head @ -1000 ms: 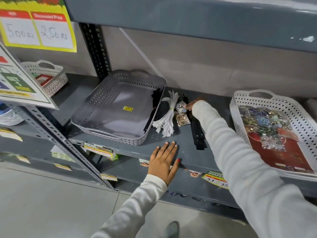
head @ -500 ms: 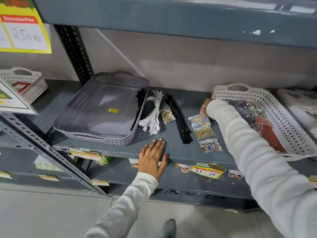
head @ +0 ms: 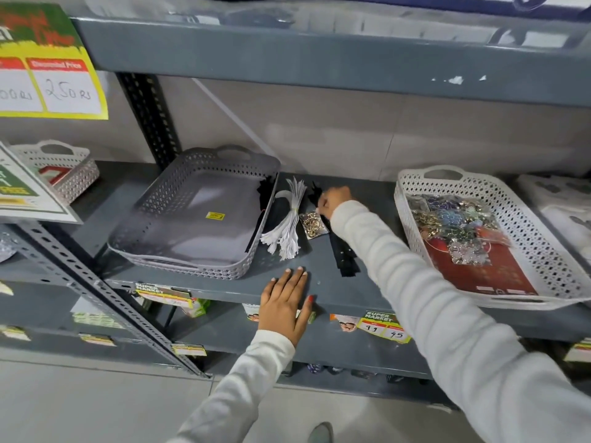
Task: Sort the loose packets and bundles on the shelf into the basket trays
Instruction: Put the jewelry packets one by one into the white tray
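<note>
A grey basket tray (head: 179,262) sits on the shelf at the left, with black strips (head: 264,195) draped over its right wall. To its right lie a white tied bundle (head: 287,225), a clear packet of gold pieces (head: 314,223) and a black strip bundle (head: 344,259). My right hand (head: 334,198) reaches over these, fingers curled at the black bundle's far end, just above the gold packet. I cannot see whether it grips anything. My left hand (head: 284,302) rests flat on the shelf's front edge, holding nothing. A white basket tray (head: 543,247) at the right holds several jewellery packets (head: 447,225).
Another small white basket (head: 64,167) stands far left behind a slotted upright post (head: 150,123). A shelf overhangs above. Price tags (head: 383,327) hang on the shelf's front lip. White goods (head: 563,206) lie at the far right. My right sleeve hides the shelf between the black bundle and the white tray.
My right hand has moved left from the white tray's edge back to the black bundle's far end. The three small packets seen beside the tray are now out of sight behind my sleeve.
</note>
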`<state>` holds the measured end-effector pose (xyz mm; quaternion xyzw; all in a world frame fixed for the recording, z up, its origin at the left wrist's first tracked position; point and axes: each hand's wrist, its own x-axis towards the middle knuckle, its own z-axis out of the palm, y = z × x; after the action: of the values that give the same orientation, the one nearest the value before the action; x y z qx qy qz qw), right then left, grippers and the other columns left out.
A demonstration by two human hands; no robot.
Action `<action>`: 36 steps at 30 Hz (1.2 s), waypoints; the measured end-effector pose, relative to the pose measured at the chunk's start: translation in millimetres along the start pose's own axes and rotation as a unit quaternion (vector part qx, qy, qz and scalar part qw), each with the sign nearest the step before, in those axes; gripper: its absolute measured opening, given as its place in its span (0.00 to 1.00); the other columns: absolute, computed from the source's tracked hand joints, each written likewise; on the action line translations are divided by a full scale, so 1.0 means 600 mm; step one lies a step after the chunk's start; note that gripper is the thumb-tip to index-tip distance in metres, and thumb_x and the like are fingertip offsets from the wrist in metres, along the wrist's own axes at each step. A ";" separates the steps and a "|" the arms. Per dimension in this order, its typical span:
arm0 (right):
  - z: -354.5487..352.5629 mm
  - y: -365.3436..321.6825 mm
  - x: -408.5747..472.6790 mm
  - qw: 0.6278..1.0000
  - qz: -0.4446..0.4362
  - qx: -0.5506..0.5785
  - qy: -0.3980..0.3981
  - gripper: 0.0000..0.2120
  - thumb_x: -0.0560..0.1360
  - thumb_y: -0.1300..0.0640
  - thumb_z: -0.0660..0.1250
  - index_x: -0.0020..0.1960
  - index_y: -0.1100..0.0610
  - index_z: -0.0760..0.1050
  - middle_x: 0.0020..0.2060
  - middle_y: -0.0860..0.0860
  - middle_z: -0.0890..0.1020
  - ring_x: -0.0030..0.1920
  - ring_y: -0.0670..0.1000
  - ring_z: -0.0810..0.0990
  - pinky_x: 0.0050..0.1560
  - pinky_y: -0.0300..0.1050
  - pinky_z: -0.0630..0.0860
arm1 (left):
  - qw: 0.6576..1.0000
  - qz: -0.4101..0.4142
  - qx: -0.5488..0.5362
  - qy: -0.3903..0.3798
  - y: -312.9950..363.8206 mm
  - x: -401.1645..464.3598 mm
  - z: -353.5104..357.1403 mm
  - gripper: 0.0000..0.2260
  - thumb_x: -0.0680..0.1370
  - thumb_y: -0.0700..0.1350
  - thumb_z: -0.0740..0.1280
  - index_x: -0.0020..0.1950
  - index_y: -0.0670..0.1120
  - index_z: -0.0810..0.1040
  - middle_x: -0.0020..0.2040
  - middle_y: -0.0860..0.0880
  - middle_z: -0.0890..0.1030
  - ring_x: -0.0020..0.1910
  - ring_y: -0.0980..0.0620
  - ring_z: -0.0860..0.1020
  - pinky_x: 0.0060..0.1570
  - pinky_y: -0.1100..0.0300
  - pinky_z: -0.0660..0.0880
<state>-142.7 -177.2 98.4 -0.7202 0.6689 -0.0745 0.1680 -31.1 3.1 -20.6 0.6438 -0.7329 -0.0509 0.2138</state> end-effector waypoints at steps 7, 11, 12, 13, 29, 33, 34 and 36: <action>0.047 -0.013 0.000 0.995 0.043 -0.089 -0.007 0.15 0.77 0.61 0.62 0.62 0.61 0.75 0.62 0.59 0.78 0.64 0.59 0.76 0.59 0.50 0.75 | 1.000 -0.003 -0.014 -0.001 0.003 -0.001 -0.003 0.30 0.82 0.57 0.40 0.64 0.46 0.77 0.64 0.50 0.78 0.65 0.52 0.72 0.68 0.61 0.50; 0.044 -0.015 0.005 0.993 0.086 -0.072 -0.023 0.16 0.76 0.61 0.62 0.64 0.60 0.74 0.64 0.57 0.77 0.65 0.58 0.76 0.61 0.50 0.74 | 1.000 -0.006 -0.015 -0.006 0.006 0.001 -0.004 0.31 0.82 0.57 0.40 0.63 0.46 0.78 0.63 0.50 0.79 0.62 0.50 0.77 0.67 0.59 0.56; 0.040 -0.011 0.003 0.993 0.094 -0.060 -0.035 0.17 0.76 0.61 0.62 0.65 0.60 0.73 0.65 0.58 0.77 0.65 0.59 0.76 0.61 0.50 0.74 | 1.000 -0.006 -0.015 -0.004 0.005 0.001 -0.004 0.30 0.82 0.57 0.40 0.63 0.46 0.78 0.63 0.50 0.79 0.62 0.50 0.77 0.68 0.60 0.54; 0.037 -0.008 0.003 0.994 0.097 -0.037 -0.045 0.18 0.75 0.61 0.63 0.65 0.61 0.72 0.65 0.58 0.76 0.65 0.59 0.76 0.62 0.50 0.74 | 1.000 -0.005 -0.014 -0.003 0.005 0.000 -0.004 0.30 0.82 0.57 0.40 0.64 0.47 0.78 0.64 0.50 0.79 0.63 0.50 0.77 0.68 0.60 0.52; -0.076 0.115 0.013 0.970 0.143 -0.195 -0.025 0.14 0.76 0.60 0.65 0.59 0.65 0.76 0.56 0.58 0.82 0.55 0.56 0.82 0.57 0.47 0.77 | 0.999 0.008 -0.008 0.032 0.002 0.001 0.008 0.21 0.76 0.52 0.55 0.63 0.46 0.79 0.62 0.50 0.80 0.61 0.49 0.78 0.66 0.58 0.56; -0.048 0.133 0.006 0.966 0.123 -0.224 -0.044 0.15 0.74 0.59 0.67 0.60 0.62 0.77 0.55 0.58 0.83 0.55 0.56 0.82 0.58 0.48 0.78 | 1.000 0.001 -0.015 0.022 0.001 0.000 0.007 0.25 0.82 0.55 0.46 0.64 0.46 0.78 0.63 0.50 0.79 0.63 0.50 0.75 0.68 0.61 0.51; -0.042 0.136 0.003 0.966 0.117 -0.225 -0.046 0.15 0.74 0.61 0.66 0.60 0.62 0.77 0.56 0.58 0.82 0.55 0.57 0.82 0.58 0.48 0.78 | 1.000 0.003 -0.016 0.019 0.001 0.000 0.005 0.24 0.82 0.55 0.48 0.64 0.46 0.78 0.63 0.50 0.79 0.63 0.50 0.75 0.68 0.61 0.50; -0.035 0.142 -0.003 0.967 0.111 -0.225 -0.043 0.16 0.75 0.63 0.64 0.62 0.64 0.75 0.58 0.59 0.81 0.58 0.58 0.81 0.59 0.49 0.77 | 1.000 0.004 -0.015 0.012 0.001 0.000 0.004 0.21 0.78 0.53 0.54 0.63 0.46 0.78 0.63 0.50 0.79 0.62 0.50 0.76 0.68 0.61 0.50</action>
<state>-229.8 -182.5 88.9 -0.6634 0.7362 0.1282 0.0377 -32.8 2.5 -22.7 0.6384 -0.7317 -0.0537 0.2326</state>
